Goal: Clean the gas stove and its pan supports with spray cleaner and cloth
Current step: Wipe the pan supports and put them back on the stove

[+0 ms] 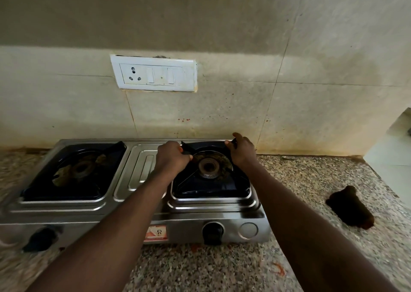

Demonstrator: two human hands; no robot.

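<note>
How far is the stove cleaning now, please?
Early stage. Done: nothing visibly; both burners look grimy. In hand: the left hand and right hand grip the right pan support. Left: the left pan support sits untouched; the cloth lies unused; no spray in view.

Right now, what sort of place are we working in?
Likely a home kitchen: a two-burner stainless steel gas stove sits on a speckled granite counter, under a white wall switch-and-socket plate.

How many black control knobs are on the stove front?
2: one black control knob at the steel stove's front left, blurred; one at front right, beside a round silver button.
</note>
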